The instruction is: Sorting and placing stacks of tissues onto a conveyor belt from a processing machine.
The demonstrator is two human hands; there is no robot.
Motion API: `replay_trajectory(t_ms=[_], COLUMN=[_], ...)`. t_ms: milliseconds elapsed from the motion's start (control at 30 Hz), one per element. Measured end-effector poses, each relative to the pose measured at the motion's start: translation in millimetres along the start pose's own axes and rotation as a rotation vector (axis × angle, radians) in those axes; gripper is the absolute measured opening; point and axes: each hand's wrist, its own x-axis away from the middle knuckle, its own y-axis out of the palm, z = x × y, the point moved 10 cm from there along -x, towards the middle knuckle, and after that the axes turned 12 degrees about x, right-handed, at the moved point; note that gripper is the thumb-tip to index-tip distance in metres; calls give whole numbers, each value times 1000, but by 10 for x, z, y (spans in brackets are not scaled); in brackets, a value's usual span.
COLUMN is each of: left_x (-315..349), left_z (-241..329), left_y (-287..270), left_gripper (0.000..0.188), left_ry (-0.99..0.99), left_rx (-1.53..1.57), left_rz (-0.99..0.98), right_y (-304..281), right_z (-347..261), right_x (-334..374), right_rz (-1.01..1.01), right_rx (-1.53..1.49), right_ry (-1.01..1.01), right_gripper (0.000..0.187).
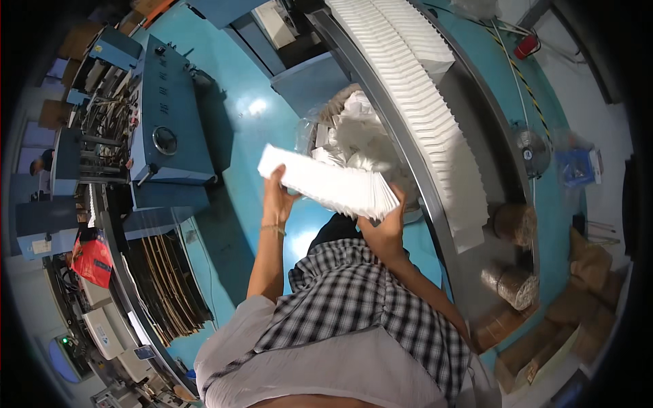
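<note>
Stack of flat sheets (330, 182) between both hands, bin of scrap paper (354, 136) behind it, conveyor (435, 136) right, machine (166, 122) left.

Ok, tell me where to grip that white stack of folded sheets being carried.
Grip the white stack at its two short ends, one hand from each side, as the left hand and right hand do. It is long and loose-leaved, so end pressure probably keeps it together.
</note>
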Motion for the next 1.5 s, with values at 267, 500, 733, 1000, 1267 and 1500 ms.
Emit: replay_trajectory(t_ms=[267, 500, 733, 1000, 1267, 1500], left_x=[-172, -1186, -1200, -1346, -944, 123], left_z=[-1479, -1267, -1307, -1327, -1775, -658], left_y=[-590, -71, 630, 1155, 936, 1930], left_gripper=[64, 102, 71, 60, 40, 19], left_ry=[-332, 68, -212, -185, -356, 626], left_rx=[-305, -698, -84, -274, -617, -790], left_rz=[296, 274, 205, -42, -242, -354], right_y=[424, 302, 448, 529, 184, -2710], right_z=[2440, 2361, 2915, 3016, 635, 183], right_x=[757, 284, 299, -34, 428, 636], right_rz=[-179, -11, -282, 82, -594, 596], right_rx=[-2, -187, 171, -348, -380, 487], right_ry=[685, 946, 704, 468, 482, 352], right_gripper=[85, 76, 62, 46, 26, 20])
